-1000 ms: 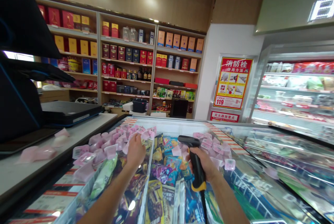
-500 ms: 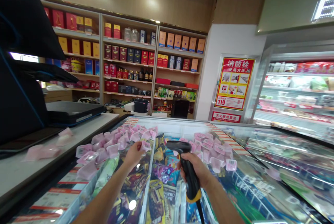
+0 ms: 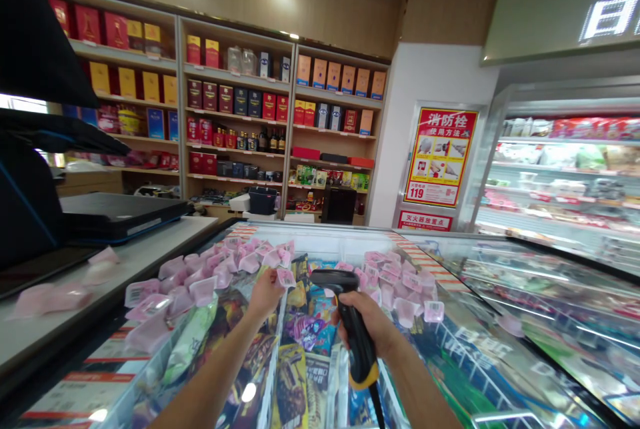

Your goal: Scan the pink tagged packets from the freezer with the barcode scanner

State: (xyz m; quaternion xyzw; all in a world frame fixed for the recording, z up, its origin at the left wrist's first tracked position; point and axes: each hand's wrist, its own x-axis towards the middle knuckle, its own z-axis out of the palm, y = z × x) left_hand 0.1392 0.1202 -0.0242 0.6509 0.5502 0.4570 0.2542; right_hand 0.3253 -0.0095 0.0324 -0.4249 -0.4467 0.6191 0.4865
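Left hand [image 3: 267, 294] pinching a pink cup [image 3: 286, 278]; right hand [image 3: 371, 324] gripping a handheld scanner [image 3: 359, 346].
At left, pink cups [image 3: 203, 290] with barcode labels lie heaped beside the left hand. The left forearm slants up and rightward, fingertips closed on the cup's edge; the cup is above the packaged goods [image 3: 291, 382], just left of the scanner head. The right hand wraps the scanner handle, which tilts down and right; its forearm slants up and leftward. A second cup heap [image 3: 395, 279] lies beyond, barcodes visible. The red-and-yellow poster [image 3: 436, 157] reads "消防栓 使用方法" and "119"; the sign [image 3: 451, 220] below reads "灭火器放置点". On the lit display [image 3: 611, 19], "日" is legible.
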